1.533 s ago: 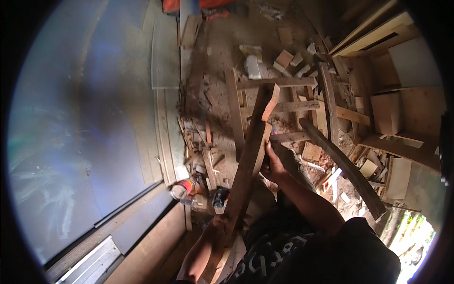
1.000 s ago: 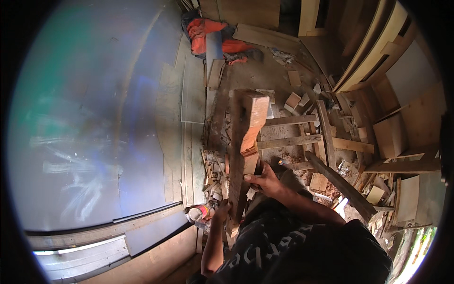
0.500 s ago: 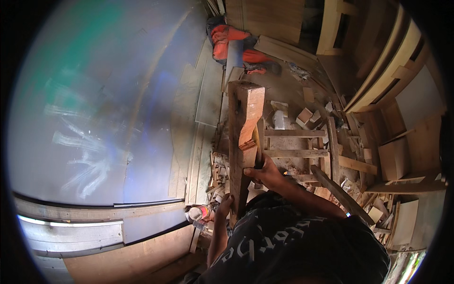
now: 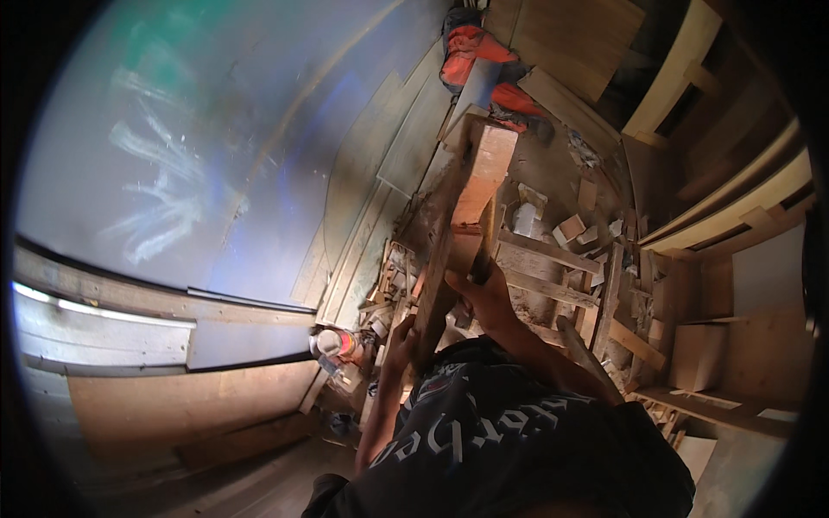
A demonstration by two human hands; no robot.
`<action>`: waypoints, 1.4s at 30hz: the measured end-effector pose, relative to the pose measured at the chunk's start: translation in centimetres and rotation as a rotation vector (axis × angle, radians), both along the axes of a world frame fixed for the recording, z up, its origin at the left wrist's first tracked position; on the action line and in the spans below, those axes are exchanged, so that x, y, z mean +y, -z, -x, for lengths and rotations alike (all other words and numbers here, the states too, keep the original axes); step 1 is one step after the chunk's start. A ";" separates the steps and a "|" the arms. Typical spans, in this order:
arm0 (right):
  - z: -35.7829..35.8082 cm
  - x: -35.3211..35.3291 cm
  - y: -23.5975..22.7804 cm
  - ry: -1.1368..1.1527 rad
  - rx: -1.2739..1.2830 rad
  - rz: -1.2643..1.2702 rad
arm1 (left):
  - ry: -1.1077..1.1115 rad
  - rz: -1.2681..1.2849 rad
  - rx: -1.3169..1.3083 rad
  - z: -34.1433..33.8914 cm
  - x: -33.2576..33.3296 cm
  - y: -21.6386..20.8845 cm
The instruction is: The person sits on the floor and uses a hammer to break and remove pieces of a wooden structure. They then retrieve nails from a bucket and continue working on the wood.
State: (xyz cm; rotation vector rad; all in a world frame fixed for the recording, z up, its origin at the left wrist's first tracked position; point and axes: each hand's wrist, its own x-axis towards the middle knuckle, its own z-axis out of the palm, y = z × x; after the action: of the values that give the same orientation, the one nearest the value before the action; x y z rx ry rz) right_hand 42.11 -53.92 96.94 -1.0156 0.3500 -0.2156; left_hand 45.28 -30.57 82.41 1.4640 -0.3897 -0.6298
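Observation:
A thick wooden beam [image 4: 484, 177] slants up and away from my body, with a notch cut into its lighter face. Near its lower end, my left hand [image 4: 401, 341] is closed round the left edge. My right hand [image 4: 485, 295] grips the beam's right side higher up, its thumb lying against the wood. Along that right side runs a narrow yellowish strip [image 4: 489, 226], partly hidden by the beam; what it belongs to I cannot make out. The fingers of both hands are partly hidden behind the beam.
A large grey-blue panel [image 4: 216, 173] fills the left. On the right stand a rough wooden frame [image 4: 553, 289] and open cabinet carcasses [image 4: 717, 354]. Offcuts litter the floor. Orange-and-dark clothing [image 4: 471, 56] shows at the far end. A small can [image 4: 332, 343] stands left of my left hand.
The view has turned, so the surroundings sit tilted. The beam now leans to the right at its far end and appears lower. Both hands have kept their hold on it.

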 end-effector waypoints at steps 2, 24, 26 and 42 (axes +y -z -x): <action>0.0 0.7 -0.9 0.080 0.148 0.174 | -0.010 -0.099 -0.066 1.0 -1.6 -0.4; 5.2 0.8 -3.0 -0.041 0.103 0.345 | -0.018 -0.387 0.332 11.4 7.4 1.1; 5.7 0.9 -2.9 -0.042 0.134 0.360 | -0.017 -0.397 0.355 12.5 8.1 0.9; 7.0 0.4 -2.1 -0.038 0.322 0.277 | 0.148 -0.467 0.217 4.4 2.3 -3.1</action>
State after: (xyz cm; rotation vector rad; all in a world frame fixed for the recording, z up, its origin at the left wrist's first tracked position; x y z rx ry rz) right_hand 35.11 -53.52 99.08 -1.3338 0.6045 -0.0650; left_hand 40.89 -28.28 85.52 1.7951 -0.1872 -1.0392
